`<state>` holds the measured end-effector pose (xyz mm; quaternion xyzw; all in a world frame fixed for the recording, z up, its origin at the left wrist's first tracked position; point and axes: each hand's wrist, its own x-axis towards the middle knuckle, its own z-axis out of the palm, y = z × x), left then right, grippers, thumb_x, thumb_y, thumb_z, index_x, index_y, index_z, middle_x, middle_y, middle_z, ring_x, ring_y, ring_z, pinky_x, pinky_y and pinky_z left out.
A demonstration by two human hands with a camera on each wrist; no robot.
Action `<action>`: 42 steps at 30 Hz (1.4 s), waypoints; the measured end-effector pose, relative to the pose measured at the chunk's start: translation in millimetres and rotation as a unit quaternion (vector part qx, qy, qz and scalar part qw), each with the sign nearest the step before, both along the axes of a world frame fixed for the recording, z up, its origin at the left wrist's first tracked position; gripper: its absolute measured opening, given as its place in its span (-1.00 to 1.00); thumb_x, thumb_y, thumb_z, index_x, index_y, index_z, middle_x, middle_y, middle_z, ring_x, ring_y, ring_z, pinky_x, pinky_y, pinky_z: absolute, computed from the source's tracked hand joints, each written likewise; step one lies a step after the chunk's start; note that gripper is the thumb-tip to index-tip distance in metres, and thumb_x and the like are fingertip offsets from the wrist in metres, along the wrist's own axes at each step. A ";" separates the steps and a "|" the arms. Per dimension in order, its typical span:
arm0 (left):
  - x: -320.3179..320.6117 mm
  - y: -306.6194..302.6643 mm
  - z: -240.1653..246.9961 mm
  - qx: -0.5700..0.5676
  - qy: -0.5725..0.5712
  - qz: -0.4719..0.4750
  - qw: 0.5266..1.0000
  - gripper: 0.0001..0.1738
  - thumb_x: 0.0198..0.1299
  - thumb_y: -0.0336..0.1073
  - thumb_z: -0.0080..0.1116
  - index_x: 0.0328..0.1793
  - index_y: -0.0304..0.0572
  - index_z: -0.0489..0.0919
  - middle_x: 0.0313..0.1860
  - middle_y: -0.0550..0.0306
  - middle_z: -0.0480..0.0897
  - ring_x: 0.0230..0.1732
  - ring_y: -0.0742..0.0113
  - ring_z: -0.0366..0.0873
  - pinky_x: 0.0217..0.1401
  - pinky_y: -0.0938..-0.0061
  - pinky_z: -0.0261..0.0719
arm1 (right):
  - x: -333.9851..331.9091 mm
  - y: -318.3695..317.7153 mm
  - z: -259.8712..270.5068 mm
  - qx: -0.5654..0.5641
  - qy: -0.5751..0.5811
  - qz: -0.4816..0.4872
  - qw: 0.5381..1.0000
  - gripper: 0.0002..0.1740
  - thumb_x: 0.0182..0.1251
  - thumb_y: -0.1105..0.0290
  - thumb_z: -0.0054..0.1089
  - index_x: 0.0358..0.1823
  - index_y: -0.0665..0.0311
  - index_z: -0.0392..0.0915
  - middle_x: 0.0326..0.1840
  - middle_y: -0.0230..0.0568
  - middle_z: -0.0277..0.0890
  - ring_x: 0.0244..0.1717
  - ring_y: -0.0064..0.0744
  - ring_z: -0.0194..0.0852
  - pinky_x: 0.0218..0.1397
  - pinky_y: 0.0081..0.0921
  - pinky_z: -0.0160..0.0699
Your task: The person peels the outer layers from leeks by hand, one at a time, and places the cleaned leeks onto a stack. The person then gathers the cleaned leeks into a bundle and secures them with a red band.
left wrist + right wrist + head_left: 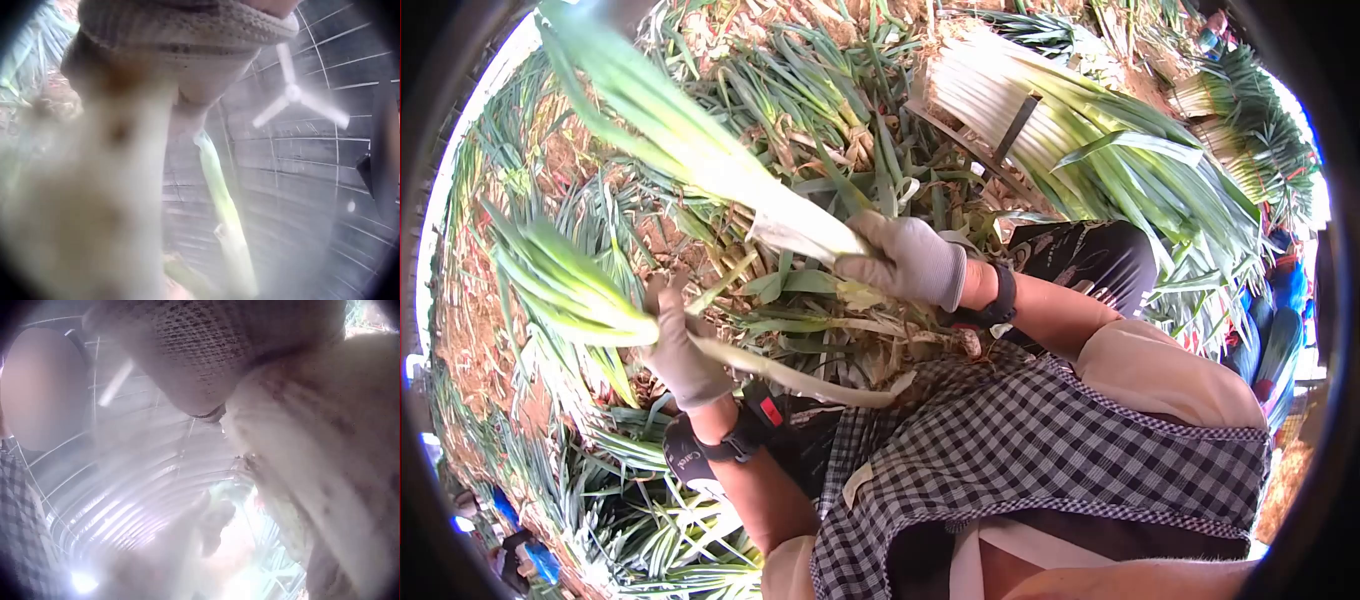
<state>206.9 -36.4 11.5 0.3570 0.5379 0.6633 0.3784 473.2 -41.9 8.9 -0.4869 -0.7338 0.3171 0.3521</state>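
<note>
My gloved right hand (905,262) grips a thick green onion (740,180) near its white lower end. Its broad leaves spread to the upper left. Lower on the left, my gloved left hand (685,355) holds another green onion (580,290), leaves to the left and its thin white stalk curving right toward my lap. In the left wrist view, a blurred pale stalk (87,206) fills the near side and a slimmer stem (225,212) hangs below the glove. In the right wrist view, a dirt-streaked white stalk (319,450) lies against the glove.
A rack (975,150) with an upright dark bar bears a stack of white-stemmed green onions (1090,130) at upper right. Loose untrimmed onions (800,90) and leaf scraps cover the ground. A checked apron (1040,430) covers my lap. Tied bundles (1250,120) stand far right.
</note>
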 end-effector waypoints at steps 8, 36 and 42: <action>6.6 33.1 4.8 0.053 0.018 -0.139 0.989 -0.85 0.16 -0.43 0.25 -0.14 -0.27 0.60 -0.37 0.22 0.61 -0.54 0.55 0.47 -0.55 0.64 0.41 | -25.1 -6.1 -25.2 -0.092 -0.088 0.174 0.977 -0.40 0.23 -0.15 0.17 -0.11 0.33 0.52 -0.31 0.04 0.56 -0.22 0.06 0.58 -0.16 -0.15 0.52; 15.6 31.5 -6.1 0.021 -0.047 -0.149 0.987 -0.85 0.10 -0.53 0.25 -0.17 -0.35 0.59 -0.38 0.14 0.60 -0.55 0.48 0.46 -0.53 0.61 0.44 | -46.1 27.3 -11.2 0.062 -0.121 -0.055 0.989 -0.85 0.11 0.36 0.16 -0.43 0.31 0.51 -0.56 -0.06 0.53 -0.51 -0.01 0.55 -0.45 -0.24 0.51; 14.8 29.3 -18.5 0.006 -0.020 -0.172 0.985 -0.82 0.11 -0.51 0.26 -0.15 -0.37 0.58 -0.36 0.10 0.60 -0.52 0.43 0.48 -0.48 0.56 0.47 | -18.6 31.2 -33.6 -0.331 0.032 -0.038 0.942 -0.73 0.15 0.27 0.14 -0.34 0.37 0.60 -0.56 -0.14 0.55 -0.55 -0.35 0.52 -0.40 -0.39 0.50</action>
